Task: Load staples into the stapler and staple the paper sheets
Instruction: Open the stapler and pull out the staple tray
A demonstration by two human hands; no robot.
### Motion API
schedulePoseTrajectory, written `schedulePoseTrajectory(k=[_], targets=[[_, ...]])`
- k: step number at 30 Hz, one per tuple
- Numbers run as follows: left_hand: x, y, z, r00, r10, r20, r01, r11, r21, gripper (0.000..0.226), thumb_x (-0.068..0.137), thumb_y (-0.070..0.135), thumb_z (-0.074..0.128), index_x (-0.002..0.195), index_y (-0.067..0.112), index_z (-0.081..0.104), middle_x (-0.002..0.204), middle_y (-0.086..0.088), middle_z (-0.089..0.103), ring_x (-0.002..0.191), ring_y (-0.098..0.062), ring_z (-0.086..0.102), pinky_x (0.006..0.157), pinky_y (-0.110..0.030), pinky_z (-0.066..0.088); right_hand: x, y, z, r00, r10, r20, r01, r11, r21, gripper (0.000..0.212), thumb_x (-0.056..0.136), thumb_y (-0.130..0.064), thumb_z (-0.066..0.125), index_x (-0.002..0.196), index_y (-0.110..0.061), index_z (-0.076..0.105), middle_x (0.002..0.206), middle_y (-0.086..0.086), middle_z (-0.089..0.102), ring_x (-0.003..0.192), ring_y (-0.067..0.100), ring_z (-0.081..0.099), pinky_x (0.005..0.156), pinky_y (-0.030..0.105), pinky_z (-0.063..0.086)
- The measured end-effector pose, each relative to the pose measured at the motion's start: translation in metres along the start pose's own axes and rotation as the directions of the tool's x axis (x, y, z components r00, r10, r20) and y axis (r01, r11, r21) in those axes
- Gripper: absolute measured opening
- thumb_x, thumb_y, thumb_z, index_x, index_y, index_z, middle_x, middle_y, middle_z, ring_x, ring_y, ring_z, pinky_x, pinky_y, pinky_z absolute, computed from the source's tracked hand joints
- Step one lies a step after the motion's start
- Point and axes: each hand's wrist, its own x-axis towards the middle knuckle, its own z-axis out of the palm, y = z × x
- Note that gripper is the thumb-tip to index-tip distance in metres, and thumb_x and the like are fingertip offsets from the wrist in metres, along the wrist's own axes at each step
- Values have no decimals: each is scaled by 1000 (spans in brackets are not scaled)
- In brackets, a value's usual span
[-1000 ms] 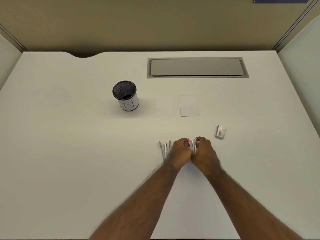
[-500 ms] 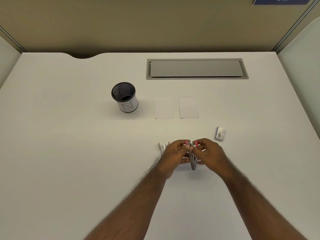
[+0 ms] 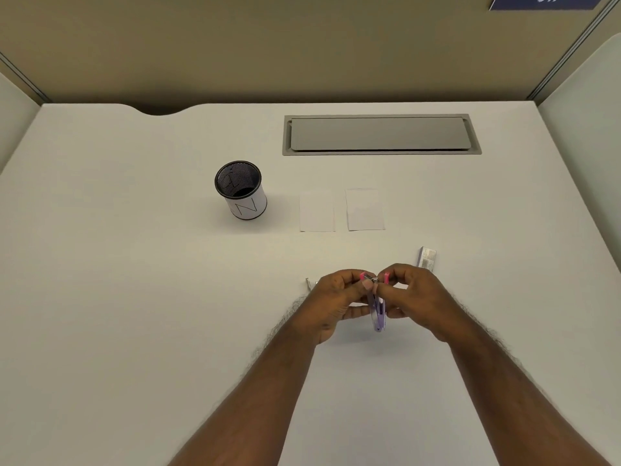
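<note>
Head view showed us two hands at the lower centre of the frame, both raised a little over the white tabletop (image 3: 117, 297). We counted one stapler (image 3: 378, 312), lilac with pink ends, held between them and hinged apart at its far end. Our left hand (image 3: 336, 299) had its fingers curled round the stapler's left side, thumb and forefinger pinching near one pink tip. Our right hand (image 3: 415, 294) pinched the other pink tip, its remaining fingers curled beside the body. Whether any staples sat inside, we could not tell.

We counted two paper sheets (image 3: 317, 212), small and white, lying flat side by side just above the centre of the frame, close but apart. One small staple box (image 3: 426, 258) lay to the right of the hands, near the right hand's knuckles. A few loose metal pieces (image 3: 308, 284) peeked out at the left edge of the left hand; their number was hidden.

One container stood left of the sheets: a black mesh pen cup (image 3: 241, 190) wrapped in a white label, upright, with nothing showing inside. One grey cable-tray lid (image 3: 381, 134) lay shut in the upper right of the tabletop.
</note>
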Motion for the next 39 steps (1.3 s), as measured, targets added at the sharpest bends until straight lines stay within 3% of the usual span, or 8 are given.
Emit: schedulePoseTrajectory(k=[5, 10, 13, 20, 25, 31, 35, 39], targets=[[1, -1, 0, 996, 33, -85, -37, 998, -48, 14, 94, 15, 61, 106, 9, 67, 97, -10, 71, 88, -22, 70, 82, -36, 60, 0, -2, -3, 999, -20, -41, 22, 998, 53, 9, 85, -23, 71, 77, -19, 66, 89, 6, 68, 70, 20, 72, 58, 27, 58], [-1, -1, -5, 981, 118, -155, -143, 977, -161, 9, 94, 12, 61, 101, 12, 67, 93, -6, 72, 89, -21, 69, 77, -32, 59, 2, -9, -8, 996, 1, -91, 18, 978, 210, 8, 88, -12, 67, 83, -17, 67, 87, 5, 69, 82, 28, 74, 70, 39, 62], [-3, 0, -8, 976, 117, -185, -165, 948, -271, 11, 94, 3, 55, 94, 8, 64, 89, -9, 71, 88, -24, 69, 78, -34, 59, 2, -11, -11, 987, -5, -159, 55, 947, 316, 12, 89, -3, 63, 87, -15, 64, 85, 4, 63, 85, 26, 74, 65, 34, 61], [-15, -4, -23, 991, -97, -88, 56, 922, -383, 25, 84, -13, 39, 79, -1, 60, 104, -24, 71, 98, -35, 71, 77, -30, 61, 4, -10, -15, 981, -18, -191, 106, 881, 461, 29, 91, 5, 58, 113, -13, 62, 100, 8, 71, 89, 18, 72, 72, 30, 61], [-24, -5, -29, 979, -188, 81, 198, 968, -151, 23, 88, 0, 40, 95, 8, 61, 111, -19, 72, 102, -39, 69, 84, -41, 55, 5, -13, -21, 997, -23, -77, 63, 824, 564, 35, 90, 0, 63, 122, -13, 59, 107, 11, 74, 94, 27, 73, 69, 28, 58], [-23, 1, -22, 977, -140, 160, 148, 988, -39, 30, 101, 18, 43, 126, 12, 58, 121, -14, 69, 107, -35, 68, 92, -42, 53, 6, -13, -19, 993, -41, 113, -23, 856, 516, 37, 90, -4, 65, 124, -15, 58, 109, 12, 74, 100, 28, 71, 73, 30, 58], [-21, 4, -8, 992, -78, 104, 87, 992, -88, 27, 102, 24, 46, 122, 24, 63, 118, -10, 71, 104, -34, 69, 89, -42, 56, 7, -15, -12, 980, -67, 189, -24, 898, 440, 36, 91, -6, 63, 125, -16, 56, 106, 11, 75, 99, 26, 72, 73, 31, 59], [-18, 3, -1, 992, -74, 102, 87, 988, -127, 26, 100, 27, 50, 122, 24, 64, 118, -7, 72, 96, -30, 72, 81, -36, 60, 8, -20, -9, 985, -83, 152, 47, 973, 226, 33, 90, -15, 67, 120, -28, 59, 107, -4, 75, 90, 15, 72, 59, 21, 49]])
